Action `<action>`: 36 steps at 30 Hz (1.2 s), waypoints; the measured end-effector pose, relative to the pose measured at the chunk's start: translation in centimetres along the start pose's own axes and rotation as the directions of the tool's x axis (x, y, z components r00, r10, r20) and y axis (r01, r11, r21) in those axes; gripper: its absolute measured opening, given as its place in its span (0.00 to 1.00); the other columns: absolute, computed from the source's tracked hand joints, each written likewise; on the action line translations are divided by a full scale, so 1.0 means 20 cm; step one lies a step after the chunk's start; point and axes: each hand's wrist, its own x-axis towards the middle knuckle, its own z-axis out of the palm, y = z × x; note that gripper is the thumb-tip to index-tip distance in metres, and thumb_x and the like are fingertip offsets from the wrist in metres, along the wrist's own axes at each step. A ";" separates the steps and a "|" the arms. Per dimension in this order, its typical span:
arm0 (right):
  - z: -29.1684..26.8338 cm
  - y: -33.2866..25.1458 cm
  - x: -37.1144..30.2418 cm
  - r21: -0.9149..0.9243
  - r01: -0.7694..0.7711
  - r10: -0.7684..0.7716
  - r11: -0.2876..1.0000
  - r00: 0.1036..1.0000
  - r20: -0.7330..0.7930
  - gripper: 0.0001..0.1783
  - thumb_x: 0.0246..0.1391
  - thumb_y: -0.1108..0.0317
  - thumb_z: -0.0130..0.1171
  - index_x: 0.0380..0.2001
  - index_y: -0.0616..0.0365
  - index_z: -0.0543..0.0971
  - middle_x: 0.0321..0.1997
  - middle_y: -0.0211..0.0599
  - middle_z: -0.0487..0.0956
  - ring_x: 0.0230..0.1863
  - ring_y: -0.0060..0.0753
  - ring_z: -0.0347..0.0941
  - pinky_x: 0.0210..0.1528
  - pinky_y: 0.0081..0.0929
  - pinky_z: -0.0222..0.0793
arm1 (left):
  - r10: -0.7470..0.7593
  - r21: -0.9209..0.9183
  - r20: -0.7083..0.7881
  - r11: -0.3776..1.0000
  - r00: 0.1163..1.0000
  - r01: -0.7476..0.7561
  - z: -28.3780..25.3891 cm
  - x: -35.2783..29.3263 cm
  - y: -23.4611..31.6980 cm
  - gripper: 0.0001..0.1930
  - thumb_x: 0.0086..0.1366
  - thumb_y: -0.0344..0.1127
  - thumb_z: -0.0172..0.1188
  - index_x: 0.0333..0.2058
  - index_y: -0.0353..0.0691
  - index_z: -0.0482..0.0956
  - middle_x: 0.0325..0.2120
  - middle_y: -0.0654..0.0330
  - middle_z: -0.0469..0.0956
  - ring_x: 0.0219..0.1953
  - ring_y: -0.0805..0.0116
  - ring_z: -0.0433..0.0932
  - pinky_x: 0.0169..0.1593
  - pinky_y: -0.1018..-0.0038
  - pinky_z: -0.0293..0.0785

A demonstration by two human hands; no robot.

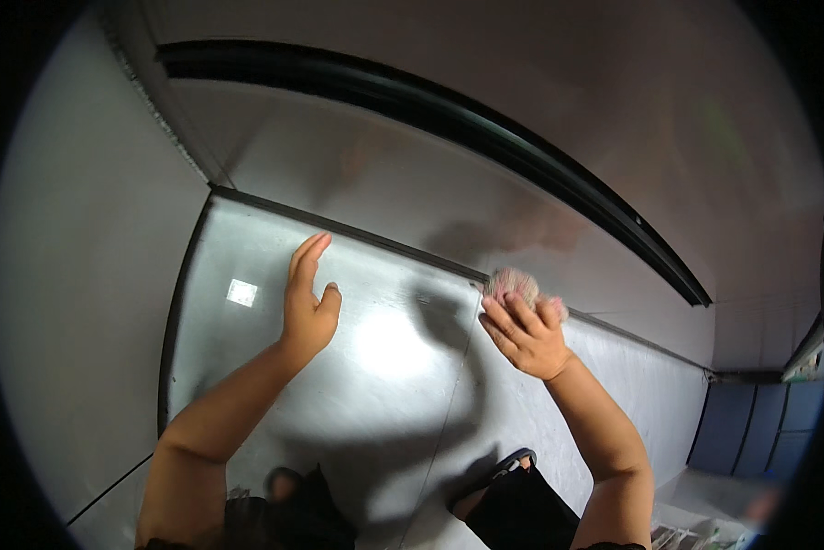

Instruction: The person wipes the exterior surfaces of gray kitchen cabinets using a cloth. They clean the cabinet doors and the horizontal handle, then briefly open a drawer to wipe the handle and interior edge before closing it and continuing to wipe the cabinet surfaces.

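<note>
A crumpled pinkish-beige cloth [511, 281] is under my right hand [528, 337], pressed where the pale floor meets the reddish-grey panel. The fingers lie over the cloth, and part of it sticks out beyond them. My left hand [311, 307] hangs over the shiny floor [394, 275] to the left, holding nothing. Its fingers are stretched out and the thumb stands apart. A small white square [241, 292] lies on the floor left of that hand.
A dark trim strip [357, 236] runs along the panel's foot. Higher up, a long black rail [412, 94] crosses the panel [366, 151]. A pale wall [82, 266] rises at left. Blue-grey panels [751, 426] stand at far right. My sandalled foot [513, 466] is below.
</note>
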 end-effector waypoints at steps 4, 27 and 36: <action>-0.05 0.19 0.33 -0.192 -0.127 0.071 0.973 0.959 -0.274 0.14 0.52 0.62 0.58 0.43 0.45 0.82 0.58 0.19 0.76 0.59 0.31 0.68 0.59 0.41 0.56 | 0.063 -0.009 0.008 0.998 0.998 -0.063 0.13 0.11 0.14 0.34 0.57 0.16 0.47 0.64 0.40 0.60 0.66 0.56 0.54 0.69 0.58 0.55 0.69 0.62 0.55; 0.02 0.35 0.16 -0.204 -0.006 -0.066 0.979 0.938 -0.341 0.13 0.48 0.61 0.55 0.34 0.51 0.83 0.56 0.27 0.76 0.57 0.32 0.68 0.54 0.35 0.61 | -0.281 0.055 0.012 0.959 0.960 0.280 0.48 0.21 0.89 0.46 0.61 0.23 0.49 0.72 0.45 0.33 0.72 0.44 0.26 0.63 0.61 0.62 0.55 0.72 0.67; 0.28 0.22 -0.56 0.177 -0.010 0.000 0.984 0.998 0.056 0.10 0.42 0.63 0.60 0.30 0.49 0.85 0.49 0.30 0.80 0.56 0.36 0.67 0.55 0.38 0.59 | -0.324 0.201 0.030 0.929 0.945 0.312 0.50 0.25 0.86 0.46 0.61 0.23 0.46 0.71 0.41 0.26 0.72 0.46 0.24 0.74 0.49 0.31 0.72 0.65 0.41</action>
